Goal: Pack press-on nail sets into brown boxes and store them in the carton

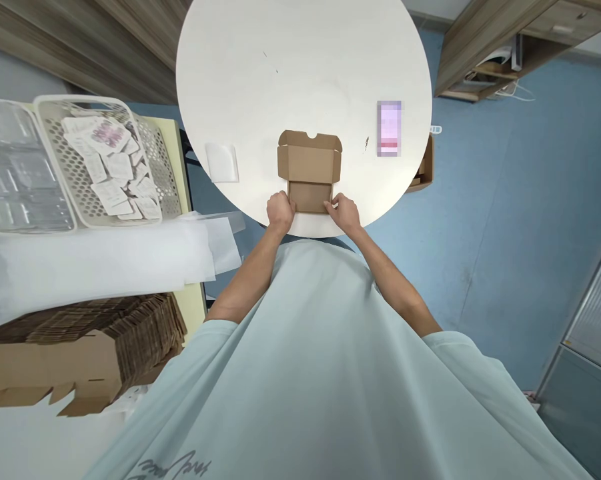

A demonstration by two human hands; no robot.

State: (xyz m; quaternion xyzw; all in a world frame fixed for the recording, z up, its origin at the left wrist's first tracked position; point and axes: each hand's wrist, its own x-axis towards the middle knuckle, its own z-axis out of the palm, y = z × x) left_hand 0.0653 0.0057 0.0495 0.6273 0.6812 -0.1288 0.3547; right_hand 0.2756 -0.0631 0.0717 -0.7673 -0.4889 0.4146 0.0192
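Observation:
A brown cardboard box [310,164] lies at the near edge of the round white table [305,80], its flapped lid folded back away from me. The tray part nearest me looks empty. My left hand [281,211] is closed on the box's left side wall, fingers curled at the near corner. On the opposite side, my right hand [344,213] pinches the right wall between thumb and fingers. A flat white packet [222,163] rests on the table to the left of the box. Further right lies a phone-like rectangle [389,129], blurred in pink and purple.
At left, a side table holds a white perforated basket [83,193] of small printed packets, clear plastic containers [15,167], white sheets [100,257] and stacked flat cardboard boxes [145,333]. An open carton [425,167] stands beside the round table's right edge. A wooden cabinet [500,47] is at upper right.

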